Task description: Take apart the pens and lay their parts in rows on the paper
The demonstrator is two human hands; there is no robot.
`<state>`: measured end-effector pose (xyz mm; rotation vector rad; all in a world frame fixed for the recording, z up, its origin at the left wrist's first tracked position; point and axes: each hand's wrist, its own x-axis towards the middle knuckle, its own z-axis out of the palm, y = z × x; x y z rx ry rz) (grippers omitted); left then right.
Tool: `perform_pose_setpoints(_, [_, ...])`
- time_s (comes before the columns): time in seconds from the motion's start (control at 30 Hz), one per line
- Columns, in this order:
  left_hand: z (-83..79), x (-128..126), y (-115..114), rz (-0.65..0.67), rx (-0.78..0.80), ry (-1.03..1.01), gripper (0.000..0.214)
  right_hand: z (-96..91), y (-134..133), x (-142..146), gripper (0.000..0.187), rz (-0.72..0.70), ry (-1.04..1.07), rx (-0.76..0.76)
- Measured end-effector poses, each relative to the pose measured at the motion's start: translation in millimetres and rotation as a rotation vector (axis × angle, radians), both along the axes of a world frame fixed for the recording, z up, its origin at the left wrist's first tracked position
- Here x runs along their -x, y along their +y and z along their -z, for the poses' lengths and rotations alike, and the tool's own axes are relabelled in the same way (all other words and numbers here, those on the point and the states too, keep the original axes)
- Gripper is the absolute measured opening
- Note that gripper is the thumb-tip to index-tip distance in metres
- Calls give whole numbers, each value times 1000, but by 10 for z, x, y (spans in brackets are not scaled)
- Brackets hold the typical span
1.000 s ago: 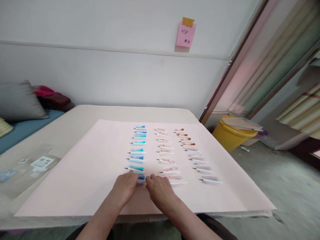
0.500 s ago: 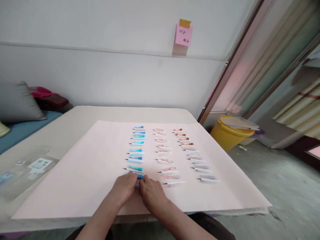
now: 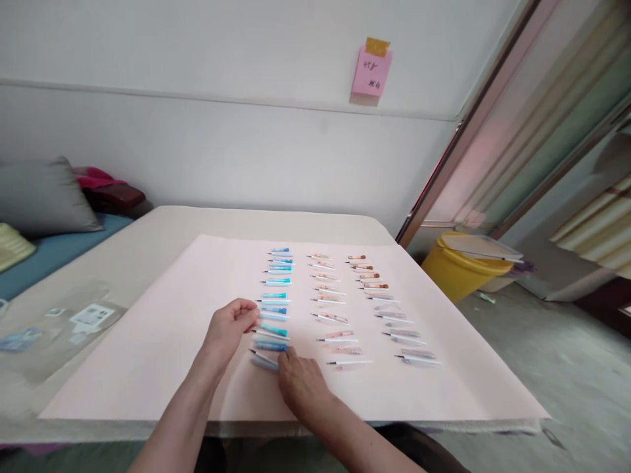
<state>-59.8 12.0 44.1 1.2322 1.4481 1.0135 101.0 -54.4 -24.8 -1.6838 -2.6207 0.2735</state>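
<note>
On the pale pink sheet (image 3: 162,368) lie three columns of pens, each with a thin white refill with a dark tip beside it. My right hand (image 3: 303,381) is closed at the near end of the left column, its fingertips on the right end of a slanting white refill (image 3: 265,358). Just beyond that refill lies a dark blue pen (image 3: 270,345), close to the same fingertips. My left hand (image 3: 229,325) has thumb and forefinger pinched together at the left end of another blue pen's (image 3: 273,310) refill. Whether they grip its tip is hidden.
Pink-patterned pens (image 3: 340,335) form the middle column; brown and grey ones (image 3: 404,334) form the right column. A clear plastic bag (image 3: 64,325) with labels lies on the table's left. A yellow bin (image 3: 456,266) stands on the floor at right, a grey cushion (image 3: 46,197) at left.
My left hand has moved away from my right, leftward and farther up the column. The nearest refill now shows, slanting, beside my right hand. The view has shifted slightly.
</note>
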Motion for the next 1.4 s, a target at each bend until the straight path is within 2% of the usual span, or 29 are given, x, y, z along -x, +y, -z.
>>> perform_pose_setpoints(0.1, [17,-36,-41,-91,58,-327,25,18,8,6,28,17,11,6])
perform_pose_setpoints(0.2, [49,-23,-56,-200,127,-573,20,27,10,0,26,28,3,15])
perform_pose_setpoints(0.3, [84,10,-39,-321,192,-730,14,25,8,-17,25,-11,-6,-10])
perform_pose_setpoints(0.4, [113,33,-10,-409,193,-810,11,10,0,-32,24,-67,-21,-40])
perform_pose_setpoints(0.63, [166,49,22,-446,223,-874,10,-21,-25,10,20,-125,-63,-98])
perform_pose_setpoints(0.83, [152,57,28,-456,238,-884,11,-27,-18,48,21,-131,-65,-132])
perform_pose_setpoints(1.07, [133,42,24,-438,253,-895,11,-36,8,21,23,-175,-57,-102])
perform_pose_setpoints(1.2, [139,59,16,-443,229,-888,10,-28,18,22,25,-108,1,-44])
perform_pose_setpoints(1.4, [90,100,0,-480,113,-811,12,-134,119,-27,19,123,203,41])
